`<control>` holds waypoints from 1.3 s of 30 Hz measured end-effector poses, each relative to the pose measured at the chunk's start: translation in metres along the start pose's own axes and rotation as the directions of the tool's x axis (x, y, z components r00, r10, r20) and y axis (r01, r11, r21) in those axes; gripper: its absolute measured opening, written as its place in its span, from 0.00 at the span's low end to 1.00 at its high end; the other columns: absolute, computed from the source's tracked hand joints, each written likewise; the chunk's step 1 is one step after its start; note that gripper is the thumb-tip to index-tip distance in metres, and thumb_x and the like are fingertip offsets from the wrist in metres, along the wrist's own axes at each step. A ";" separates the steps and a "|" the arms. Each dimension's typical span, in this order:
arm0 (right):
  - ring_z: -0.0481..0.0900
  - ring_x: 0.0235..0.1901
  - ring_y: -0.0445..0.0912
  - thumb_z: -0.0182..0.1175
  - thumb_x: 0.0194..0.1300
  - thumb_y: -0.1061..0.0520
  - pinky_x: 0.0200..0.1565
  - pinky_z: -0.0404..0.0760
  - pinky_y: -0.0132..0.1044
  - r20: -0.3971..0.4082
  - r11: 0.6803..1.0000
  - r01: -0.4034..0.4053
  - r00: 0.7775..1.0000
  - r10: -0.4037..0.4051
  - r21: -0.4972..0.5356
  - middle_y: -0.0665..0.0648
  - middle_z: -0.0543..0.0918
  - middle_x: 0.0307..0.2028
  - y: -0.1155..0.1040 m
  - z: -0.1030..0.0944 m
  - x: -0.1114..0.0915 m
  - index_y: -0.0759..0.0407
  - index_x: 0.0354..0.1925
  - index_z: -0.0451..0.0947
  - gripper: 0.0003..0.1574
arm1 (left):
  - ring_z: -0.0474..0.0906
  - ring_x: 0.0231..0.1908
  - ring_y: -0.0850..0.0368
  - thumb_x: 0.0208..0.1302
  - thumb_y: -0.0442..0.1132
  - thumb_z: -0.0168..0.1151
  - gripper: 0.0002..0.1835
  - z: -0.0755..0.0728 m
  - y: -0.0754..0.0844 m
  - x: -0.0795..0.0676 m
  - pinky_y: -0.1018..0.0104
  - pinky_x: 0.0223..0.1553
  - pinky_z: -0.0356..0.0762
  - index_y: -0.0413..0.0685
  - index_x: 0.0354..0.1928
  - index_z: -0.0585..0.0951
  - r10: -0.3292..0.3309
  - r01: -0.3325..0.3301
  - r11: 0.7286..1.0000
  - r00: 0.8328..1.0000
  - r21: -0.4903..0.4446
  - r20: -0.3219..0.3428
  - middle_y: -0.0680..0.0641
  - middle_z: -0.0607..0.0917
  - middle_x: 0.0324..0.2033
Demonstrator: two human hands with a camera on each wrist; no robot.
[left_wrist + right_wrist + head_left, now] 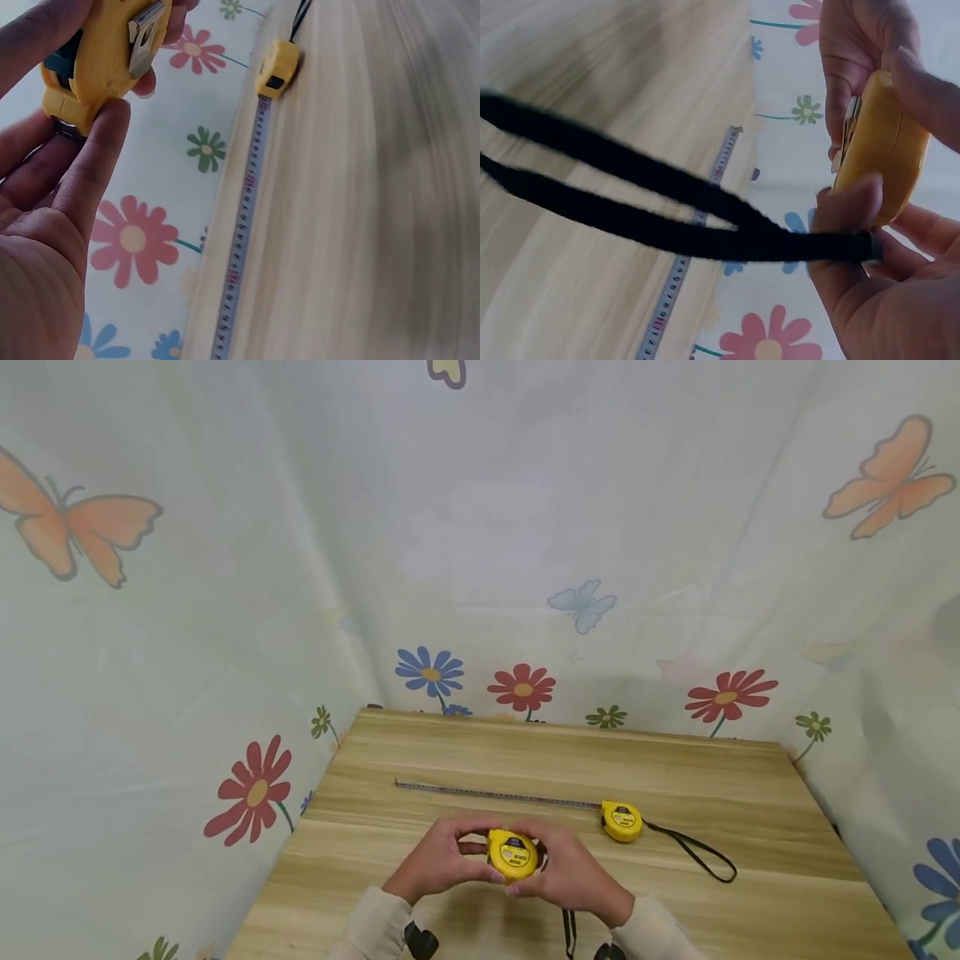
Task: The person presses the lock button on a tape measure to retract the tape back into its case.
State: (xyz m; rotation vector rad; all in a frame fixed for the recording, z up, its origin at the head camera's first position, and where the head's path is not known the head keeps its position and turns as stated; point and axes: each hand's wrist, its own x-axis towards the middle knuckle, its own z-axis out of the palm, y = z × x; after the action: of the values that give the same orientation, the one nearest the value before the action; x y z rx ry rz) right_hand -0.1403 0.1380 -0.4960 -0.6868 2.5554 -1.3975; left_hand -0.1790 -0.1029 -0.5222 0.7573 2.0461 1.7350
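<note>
Between both hands, above the table, is a yellow tape measure [513, 853], its labelled face toward the head camera. My left hand [450, 858] grips its left side with fingers and thumb. My right hand [564, 870] pinches the right side. From that end hangs a black wrist strap [667, 202], seen large in the right wrist view. A metal belt clip [145, 37] shows on the back of the case in the left wrist view. Farther back on the table lies a second yellow tape measure [622, 822], its blade [495, 794] drawn out to the left.
The wooden table [465, 739] stands against a white curtain [487, 527] printed with flowers and butterflies, which also covers both sides. The second tape measure's black strap [697, 852] loops out to the right on the tabletop.
</note>
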 end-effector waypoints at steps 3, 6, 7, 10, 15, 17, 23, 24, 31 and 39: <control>0.79 0.40 0.38 0.83 0.51 0.44 0.39 0.81 0.31 -0.017 1.000 0.012 1.000 -0.012 -0.018 0.54 0.86 0.56 0.005 0.008 0.002 0.56 0.64 0.79 0.45 | 0.82 0.62 0.49 0.54 0.42 0.83 0.33 -0.002 -0.008 -0.004 0.64 0.59 0.84 0.49 0.64 0.82 -0.022 0.022 1.000 1.000 -0.013 -0.012 0.41 0.82 0.64; 0.79 0.39 0.35 0.83 0.51 0.42 0.37 0.79 0.28 -0.032 0.999 0.011 0.999 -0.012 -0.040 0.55 0.87 0.55 0.011 0.018 0.004 0.58 0.64 0.79 0.47 | 0.82 0.62 0.50 0.54 0.42 0.83 0.34 -0.007 -0.016 -0.008 0.64 0.60 0.84 0.47 0.64 0.82 -0.046 0.046 0.999 0.999 0.012 -0.022 0.40 0.82 0.64; 0.78 0.38 0.34 0.83 0.50 0.41 0.37 0.79 0.27 -0.037 0.999 0.012 0.999 -0.014 -0.047 0.56 0.87 0.55 0.013 0.021 0.006 0.59 0.63 0.79 0.47 | 0.82 0.61 0.51 0.54 0.42 0.83 0.34 -0.008 -0.019 -0.009 0.63 0.61 0.83 0.47 0.64 0.82 -0.053 0.054 0.998 0.998 0.030 -0.026 0.40 0.82 0.64; 0.78 0.38 0.33 0.84 0.48 0.42 0.37 0.80 0.27 -0.050 0.998 0.018 0.999 -0.021 -0.055 0.57 0.88 0.55 0.019 0.031 0.011 0.61 0.62 0.80 0.48 | 0.83 0.60 0.52 0.54 0.44 0.83 0.33 -0.014 -0.027 -0.013 0.62 0.61 0.83 0.47 0.63 0.83 -0.069 0.073 0.994 0.997 0.082 -0.041 0.41 0.83 0.63; 0.80 0.41 0.33 0.85 0.48 0.47 0.40 0.84 0.29 -0.067 0.998 0.027 0.997 -0.031 -0.049 0.59 0.88 0.54 0.029 0.050 0.022 0.63 0.61 0.80 0.46 | 0.83 0.60 0.48 0.54 0.44 0.83 0.34 -0.025 -0.041 -0.018 0.55 0.63 0.83 0.44 0.63 0.82 -0.083 0.089 0.987 0.995 0.134 -0.052 0.40 0.84 0.62; 0.81 0.42 0.32 0.85 0.48 0.49 0.40 0.84 0.28 -0.066 0.999 0.019 0.998 -0.022 -0.045 0.59 0.88 0.55 0.033 0.057 0.027 0.63 0.61 0.81 0.45 | 0.83 0.61 0.46 0.54 0.44 0.83 0.34 -0.030 -0.047 -0.019 0.52 0.63 0.82 0.43 0.63 0.82 -0.095 0.102 0.984 0.994 0.147 -0.053 0.39 0.83 0.63; 0.84 0.46 0.35 0.85 0.48 0.50 0.45 0.83 0.29 -0.074 0.996 -0.006 0.997 0.000 -0.085 0.56 0.89 0.53 0.047 0.078 0.043 0.60 0.59 0.82 0.42 | 0.82 0.62 0.40 0.53 0.43 0.83 0.36 -0.041 -0.064 -0.018 0.48 0.64 0.81 0.42 0.64 0.81 -0.151 0.159 0.970 0.987 0.182 -0.058 0.37 0.82 0.64; 0.84 0.46 0.36 0.85 0.48 0.50 0.46 0.83 0.29 -0.075 0.996 -0.010 0.997 0.003 -0.093 0.55 0.89 0.53 0.049 0.081 0.045 0.60 0.59 0.82 0.41 | 0.82 0.62 0.40 0.53 0.43 0.83 0.36 -0.043 -0.067 -0.018 0.48 0.64 0.81 0.42 0.64 0.81 -0.156 0.165 0.966 0.986 0.199 -0.060 0.38 0.83 0.64; 0.82 0.44 0.33 0.85 0.48 0.49 0.48 0.83 0.32 -0.068 0.989 -0.043 0.997 0.033 -0.144 0.46 0.89 0.48 0.071 0.106 0.059 0.53 0.57 0.83 0.38 | 0.81 0.63 0.40 0.49 0.43 0.85 0.35 -0.048 -0.092 -0.018 0.42 0.65 0.77 0.42 0.61 0.83 -0.163 0.186 0.915 0.982 0.358 -0.095 0.41 0.86 0.61; 0.76 0.42 0.35 0.84 0.47 0.43 0.47 0.79 0.33 -0.104 0.970 -0.083 0.993 0.060 -0.227 0.44 0.88 0.46 0.076 0.122 0.063 0.50 0.57 0.84 0.40 | 0.79 0.65 0.39 0.48 0.47 0.84 0.37 -0.053 -0.106 -0.026 0.35 0.68 0.72 0.45 0.61 0.84 -0.133 0.178 0.869 0.983 0.462 -0.129 0.44 0.87 0.60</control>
State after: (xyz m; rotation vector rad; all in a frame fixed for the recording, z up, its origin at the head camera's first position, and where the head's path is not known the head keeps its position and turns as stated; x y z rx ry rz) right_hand -0.1790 0.0513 -0.6210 -0.5651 2.8185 -1.1485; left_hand -0.2074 -0.1720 -0.6178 0.6262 2.5591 1.2099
